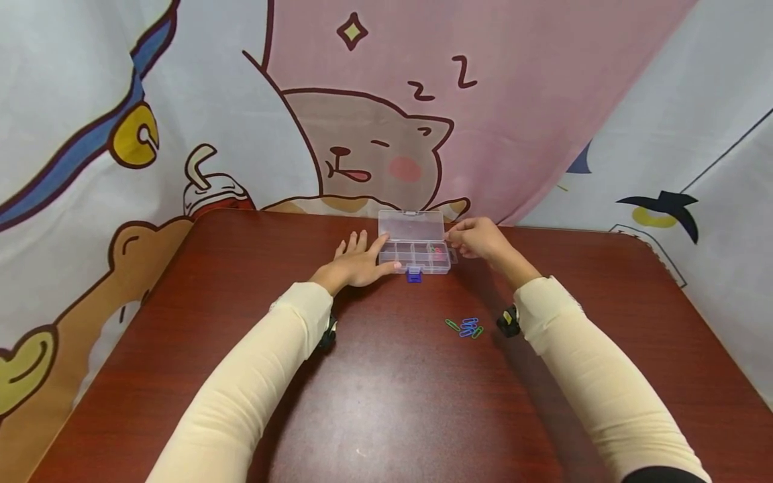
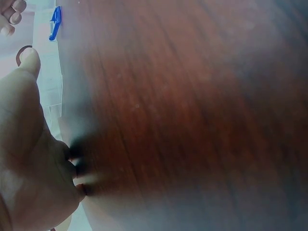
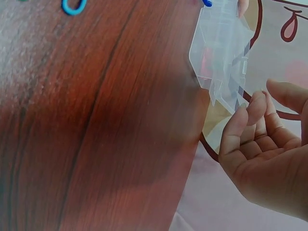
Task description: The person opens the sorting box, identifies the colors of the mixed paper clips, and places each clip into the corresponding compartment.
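A clear plastic box with compartments stands at the table's far side, its lid raised and a blue latch at its front. Pink and green pieces lie in a right-hand compartment. My left hand rests at the box's left end, fingers spread, with thumb and index finger reaching onto the box. At the right end is my right hand, its fingers bent and the fingertips near the lid's right edge. In the right wrist view the box sits just beyond those fingertips; whether they pinch anything is unclear.
Several blue and green paper clips lie on the brown table, nearer than the box and to its right. A cloth backdrop with cartoon animals hangs right behind the table's far edge.
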A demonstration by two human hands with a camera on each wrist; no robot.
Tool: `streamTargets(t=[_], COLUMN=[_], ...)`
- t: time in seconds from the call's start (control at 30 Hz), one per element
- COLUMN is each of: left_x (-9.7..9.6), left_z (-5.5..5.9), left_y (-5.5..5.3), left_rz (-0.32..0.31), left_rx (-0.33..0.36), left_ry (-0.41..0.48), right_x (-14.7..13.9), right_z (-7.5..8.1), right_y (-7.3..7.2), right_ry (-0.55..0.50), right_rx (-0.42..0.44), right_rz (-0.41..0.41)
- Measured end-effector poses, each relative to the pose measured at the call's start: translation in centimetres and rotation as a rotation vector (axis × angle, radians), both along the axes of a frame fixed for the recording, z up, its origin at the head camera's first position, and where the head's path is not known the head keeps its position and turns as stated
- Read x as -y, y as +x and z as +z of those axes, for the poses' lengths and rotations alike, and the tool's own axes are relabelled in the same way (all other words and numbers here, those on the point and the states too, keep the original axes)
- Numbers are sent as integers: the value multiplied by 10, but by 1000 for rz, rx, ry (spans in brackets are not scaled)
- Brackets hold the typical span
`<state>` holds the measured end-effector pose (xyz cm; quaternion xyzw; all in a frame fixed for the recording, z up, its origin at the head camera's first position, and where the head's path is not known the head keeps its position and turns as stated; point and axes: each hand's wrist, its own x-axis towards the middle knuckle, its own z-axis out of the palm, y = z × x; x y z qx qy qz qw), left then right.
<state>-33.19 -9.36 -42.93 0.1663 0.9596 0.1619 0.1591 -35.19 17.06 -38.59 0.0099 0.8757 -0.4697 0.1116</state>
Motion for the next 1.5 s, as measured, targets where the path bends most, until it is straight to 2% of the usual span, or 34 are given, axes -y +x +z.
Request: streamTargets(t=[0.27,0.73,1.03,1.27,1.5], left_x=[1,-1,-1,1,0], left_z=[-3,-2,-10,-4,-4], left_y=[-1,-3,-9,-2,-4], left_rz=[-1,6,9,6,4], left_rx=[-5,2,26,6,-6], left_ry=[-1,-6,3,-7,-12], right_x=[0,-1,-4,-7,-14], right_z=[-1,-2,-3,-4,-4], right_y=[0,4,8,10,17], right_ry=[33,40,39,56,43], right_rx=[17,23,30,34,32], right_rz=[-6,0,10,2,18])
